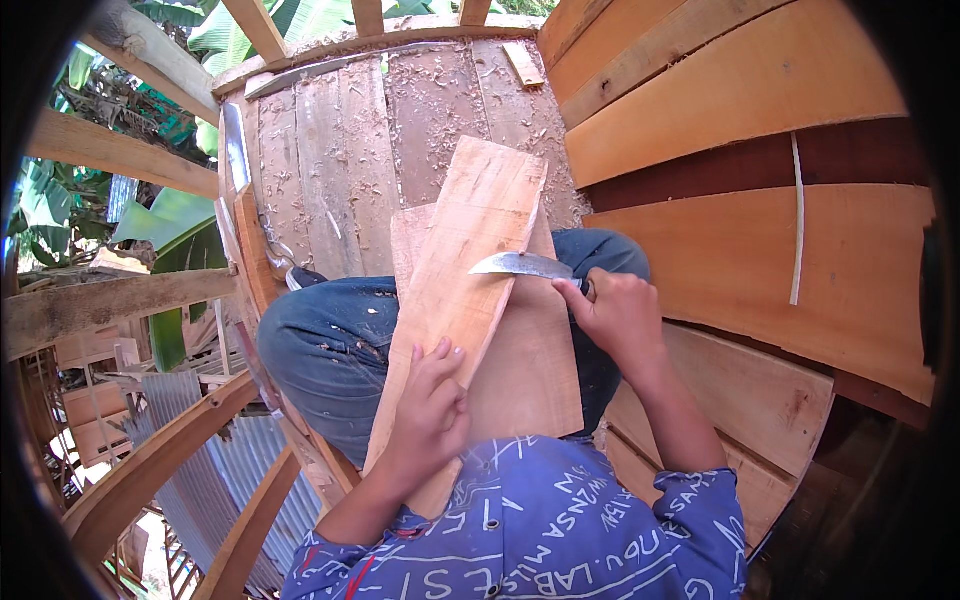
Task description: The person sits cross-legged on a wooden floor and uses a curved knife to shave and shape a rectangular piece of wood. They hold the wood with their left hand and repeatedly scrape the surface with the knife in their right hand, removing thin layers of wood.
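A long wooden board [474,215] lies slantwise across my lap, on top of a wider wooden board [530,370]. My left hand [430,415] rests on the near part of the long board, its bent fingers pressed on the upper face close to the right edge. Wrapped round the handle of a knife [520,265], my right hand [622,315] is closed beside that same edge. The curved, pointed blade reaches leftward over the board; whether it touches the wood I cannot tell. Most of the handle is hidden by my fingers.
Curled shavings [430,95] litter the plank floor [320,180]. A small wood offcut [522,64] lies at the far end. Orange-brown plank walling [750,90] stands close on the right. Wooden railing posts [130,290] run along the left, with corrugated metal sheets [190,470] below.
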A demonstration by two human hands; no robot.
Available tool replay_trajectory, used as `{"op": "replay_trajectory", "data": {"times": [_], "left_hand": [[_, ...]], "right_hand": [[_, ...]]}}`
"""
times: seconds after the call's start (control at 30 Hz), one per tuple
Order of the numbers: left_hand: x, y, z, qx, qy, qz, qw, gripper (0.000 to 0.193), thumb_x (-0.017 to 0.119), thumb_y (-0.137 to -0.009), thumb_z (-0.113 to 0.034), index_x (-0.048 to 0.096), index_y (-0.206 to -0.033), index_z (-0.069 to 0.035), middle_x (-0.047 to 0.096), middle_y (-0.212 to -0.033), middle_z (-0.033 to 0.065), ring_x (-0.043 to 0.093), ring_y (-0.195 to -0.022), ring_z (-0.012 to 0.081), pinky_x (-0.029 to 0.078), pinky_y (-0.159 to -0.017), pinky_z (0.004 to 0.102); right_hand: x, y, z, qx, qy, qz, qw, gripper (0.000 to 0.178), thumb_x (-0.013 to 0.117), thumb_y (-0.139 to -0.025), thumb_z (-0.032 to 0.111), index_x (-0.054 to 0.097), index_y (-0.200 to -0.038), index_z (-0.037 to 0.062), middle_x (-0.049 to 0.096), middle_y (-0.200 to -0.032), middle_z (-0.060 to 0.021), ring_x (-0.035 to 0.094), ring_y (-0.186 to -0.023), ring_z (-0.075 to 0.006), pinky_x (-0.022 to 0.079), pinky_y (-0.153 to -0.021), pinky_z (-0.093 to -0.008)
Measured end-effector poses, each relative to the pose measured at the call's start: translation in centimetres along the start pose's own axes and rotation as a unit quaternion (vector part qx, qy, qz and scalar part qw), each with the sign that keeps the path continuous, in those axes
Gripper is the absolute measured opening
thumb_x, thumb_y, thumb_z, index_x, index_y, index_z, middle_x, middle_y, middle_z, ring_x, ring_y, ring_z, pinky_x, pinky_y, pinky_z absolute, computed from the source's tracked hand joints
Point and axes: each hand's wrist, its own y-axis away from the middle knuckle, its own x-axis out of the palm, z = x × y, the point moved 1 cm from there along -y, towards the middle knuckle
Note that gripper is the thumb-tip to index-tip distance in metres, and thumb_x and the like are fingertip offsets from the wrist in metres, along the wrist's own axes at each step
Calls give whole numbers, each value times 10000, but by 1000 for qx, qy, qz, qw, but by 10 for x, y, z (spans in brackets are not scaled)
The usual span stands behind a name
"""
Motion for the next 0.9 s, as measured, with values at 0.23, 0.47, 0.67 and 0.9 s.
{"op": "replay_trajectory", "data": {"times": [0.23, 0.47, 0.67, 0.9], "left_hand": [[-1, -1, 1, -1, 5, 8, 1000, 185, 605, -662, 105, 483, -725, -19, 568, -1252, 201, 442, -1352, 433, 218, -1166, 617], [-1, 0, 2, -5, 5, 2, 1000, 181, 586, -659, 110, 478, -726, -18, 564, -1265, 205, 441, -1352, 437, 220, -1165, 621], [-1, -3, 2, 4, -7, -2, 1000, 179, 582, -658, 113, 474, -722, -14, 564, -1267, 213, 452, -1342, 440, 225, -1161, 624], [-3, 8, 2, 1, 2, -5, 1000, 171, 590, -652, 104, 482, -722, -8, 569, -1254, 216, 460, -1334, 442, 228, -1158, 626]], "right_hand": [[6, 18, 21, -88, -32, 60, 994, 600, 622, -871, 584, 621, -603, 47, 604, -536, -146, 640, -507, -318, 497, -474, -421], [6, 16, 15, -28, -31, 31, 999, 599, 625, -867, 586, 623, -619, 41, 616, -561, -164, 642, -519, -326, 505, -489, -418], [13, 6, 10, 31, -40, 17, 999, 589, 634, -861, 584, 630, -629, 42, 617, -558, -145, 648, -518, -302, 505, -479, -401], [-10, -30, -18, 167, -76, 35, 982, 608, 590, -920, 516, 626, -630, -17, 601, -582, -220, 644, -566, -379, 505, -524, -448]]}}
